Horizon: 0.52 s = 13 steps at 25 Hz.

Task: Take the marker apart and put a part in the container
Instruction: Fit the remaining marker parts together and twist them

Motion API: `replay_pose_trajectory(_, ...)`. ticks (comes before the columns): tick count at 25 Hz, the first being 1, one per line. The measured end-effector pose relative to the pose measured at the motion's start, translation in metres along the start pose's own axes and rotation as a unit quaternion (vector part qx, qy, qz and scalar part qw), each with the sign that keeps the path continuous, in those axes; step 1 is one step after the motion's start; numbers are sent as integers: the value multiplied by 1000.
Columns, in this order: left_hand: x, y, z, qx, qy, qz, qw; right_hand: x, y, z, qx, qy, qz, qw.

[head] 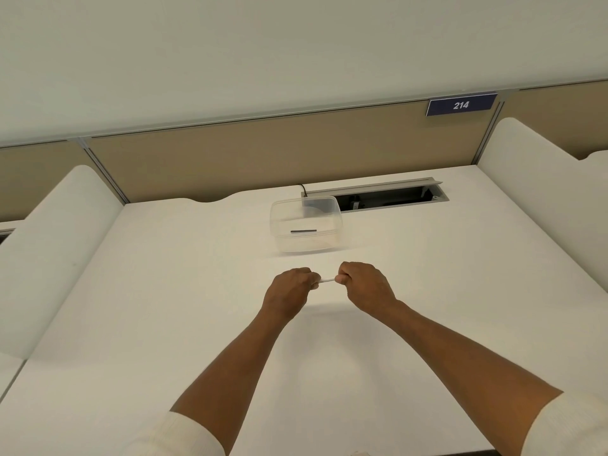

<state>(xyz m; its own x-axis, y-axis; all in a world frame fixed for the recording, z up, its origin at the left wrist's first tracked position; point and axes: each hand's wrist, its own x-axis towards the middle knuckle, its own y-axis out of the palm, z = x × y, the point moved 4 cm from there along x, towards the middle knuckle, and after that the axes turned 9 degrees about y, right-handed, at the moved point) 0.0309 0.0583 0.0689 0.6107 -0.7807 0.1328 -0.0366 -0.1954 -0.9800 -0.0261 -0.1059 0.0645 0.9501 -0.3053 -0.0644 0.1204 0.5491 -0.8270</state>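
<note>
Gripped at both ends — marker (326, 280), white, lying level between two fists above the desk (164, 291).

Left hand (289, 291) clenched on one end, right hand (365, 286) clenched on the other; only a short white stretch shows between them, so whether the parts have separated cannot be told. Container (306, 225) — clear plastic, lidless, upright on the desk just beyond the hands, a thin dark strip inside it. Open cable tray (378, 197) behind it; blue plate marked 214 (461, 105) on the partition.
</note>
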Motion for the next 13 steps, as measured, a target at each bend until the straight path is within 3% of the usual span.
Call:
replay_pose_trajectory(7, 2, -6, -6, -4, -13, -3, 1000, -8, 6, -4, 140, 90, 54, 985)
replay_pose_trajectory(13, -1, -7, -6, 7, -10, -14, 1000, -12, -1, -8, 193, 44, 53, 979)
